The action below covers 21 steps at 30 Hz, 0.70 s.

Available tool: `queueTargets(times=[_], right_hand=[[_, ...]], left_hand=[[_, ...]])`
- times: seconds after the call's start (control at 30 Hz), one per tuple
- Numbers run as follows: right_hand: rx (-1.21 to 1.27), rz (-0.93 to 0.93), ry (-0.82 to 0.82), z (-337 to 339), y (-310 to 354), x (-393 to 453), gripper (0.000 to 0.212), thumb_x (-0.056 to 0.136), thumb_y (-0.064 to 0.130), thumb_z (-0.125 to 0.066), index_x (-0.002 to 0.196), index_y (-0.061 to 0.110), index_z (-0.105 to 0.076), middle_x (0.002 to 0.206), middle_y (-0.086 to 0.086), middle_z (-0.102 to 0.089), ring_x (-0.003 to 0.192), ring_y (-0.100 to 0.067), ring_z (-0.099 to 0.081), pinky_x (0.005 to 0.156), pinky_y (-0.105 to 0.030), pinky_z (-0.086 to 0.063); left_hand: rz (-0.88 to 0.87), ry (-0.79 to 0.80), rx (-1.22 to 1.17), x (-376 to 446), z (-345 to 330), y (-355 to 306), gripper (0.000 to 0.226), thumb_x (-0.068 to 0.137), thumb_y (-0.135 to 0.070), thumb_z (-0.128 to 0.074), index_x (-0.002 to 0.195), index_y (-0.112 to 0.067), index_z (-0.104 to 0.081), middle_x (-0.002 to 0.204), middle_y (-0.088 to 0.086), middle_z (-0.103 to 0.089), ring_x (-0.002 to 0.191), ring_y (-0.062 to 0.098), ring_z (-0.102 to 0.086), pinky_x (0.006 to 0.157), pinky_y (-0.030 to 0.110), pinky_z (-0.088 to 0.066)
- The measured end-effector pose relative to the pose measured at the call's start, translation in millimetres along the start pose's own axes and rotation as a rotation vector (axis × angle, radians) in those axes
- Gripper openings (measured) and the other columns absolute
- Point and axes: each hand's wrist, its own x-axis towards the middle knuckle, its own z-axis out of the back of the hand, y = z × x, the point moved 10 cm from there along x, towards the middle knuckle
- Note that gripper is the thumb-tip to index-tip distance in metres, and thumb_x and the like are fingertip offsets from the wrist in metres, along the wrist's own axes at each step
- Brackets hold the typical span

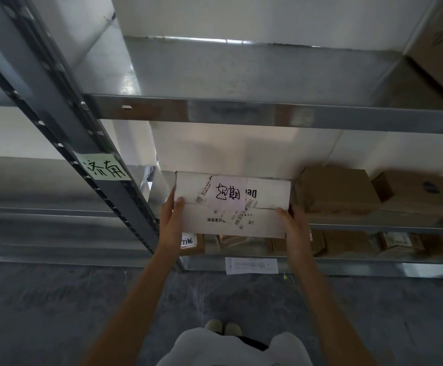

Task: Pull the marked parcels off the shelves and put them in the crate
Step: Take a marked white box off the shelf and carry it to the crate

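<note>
A white cardboard parcel (262, 220) with a pink handwritten note and barcode labels on top sits at the front edge of the middle shelf (373, 227). My left hand (171, 220) grips its left end, thumb over the top. My right hand (294, 228) grips its right end the same way. The box juts out past the shelf edge towards me. No crate is in view.
Brown boxes (339, 191) stand to the right on the same shelf, close to my right hand. More brown parcels (347, 243) lie on the shelf below. A grey upright (64, 122) with a green note runs at the left. A brown box (442, 43) sits on the top shelf.
</note>
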Motion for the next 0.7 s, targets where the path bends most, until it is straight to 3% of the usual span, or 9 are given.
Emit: queueTargets(times=[0.07, 0.17, 0.23, 0.3, 0.47, 0.7], right_hand=[[0.017, 0.000, 0.001, 2, 0, -10, 0.034, 0.098, 0.022, -0.054, 0.132, 0.021, -0.057, 0.123, 0.000, -0.063, 0.105, -0.011, -0.058, 0.076, -0.020, -0.047], [0.046, 0.016, -0.017, 4, 5, -21, 0.035, 0.097, 0.018, -0.055, 0.131, 0.026, -0.054, 0.113, 0.012, -0.060, 0.096, 0.008, -0.052, 0.065, -0.002, -0.043], [0.069, 0.028, -0.014, 5, 9, -25, 0.041, 0.096, 0.019, -0.057, 0.137, 0.024, -0.052, 0.118, 0.011, -0.059, 0.100, 0.008, -0.052, 0.064, 0.001, -0.043], [0.090, 0.028, -0.009, 5, 12, -27, 0.041, 0.096, 0.020, -0.057, 0.137, 0.027, -0.051, 0.120, 0.010, -0.059, 0.104, 0.005, -0.054, 0.065, -0.003, -0.046], [0.147, 0.013, -0.016, 7, 15, -31, 0.036, 0.096, 0.019, -0.056, 0.131, 0.027, -0.054, 0.114, 0.010, -0.061, 0.093, 0.008, -0.056, 0.060, -0.001, -0.045], [0.197, -0.018, -0.077, 19, 12, -44, 0.034, 0.094, 0.020, -0.058, 0.127, 0.028, -0.056, 0.119, 0.006, -0.061, 0.096, 0.003, -0.058, 0.062, -0.007, -0.049]], left_hand=[[-0.036, -0.028, -0.021, -6, 8, -5, 0.042, 0.101, -0.029, -0.045, 0.142, -0.021, -0.046, 0.132, 0.006, -0.056, 0.100, 0.008, -0.057, 0.081, 0.021, -0.049], [-0.112, -0.053, -0.052, -20, 18, -19, 0.039, 0.100, -0.022, -0.047, 0.139, -0.025, -0.050, 0.128, -0.009, -0.059, 0.107, -0.001, -0.057, 0.092, 0.023, -0.048], [-0.137, -0.064, -0.088, -31, 20, -21, 0.038, 0.100, -0.017, -0.047, 0.137, -0.027, -0.051, 0.124, -0.021, -0.058, 0.105, -0.012, -0.057, 0.084, 0.011, -0.047], [-0.127, -0.070, -0.108, -39, 20, -18, 0.039, 0.100, -0.016, -0.047, 0.137, -0.028, -0.051, 0.122, -0.024, -0.058, 0.102, -0.016, -0.056, 0.079, 0.009, -0.046], [-0.085, -0.069, -0.120, -41, 18, -12, 0.040, 0.100, -0.016, -0.046, 0.138, -0.027, -0.052, 0.125, -0.019, -0.058, 0.110, -0.005, -0.052, 0.097, 0.026, -0.044], [-0.082, 0.008, -0.050, -44, 11, -16, 0.041, 0.101, -0.020, -0.043, 0.140, -0.031, -0.049, 0.140, -0.013, -0.053, 0.126, 0.008, -0.048, 0.103, 0.030, -0.040]])
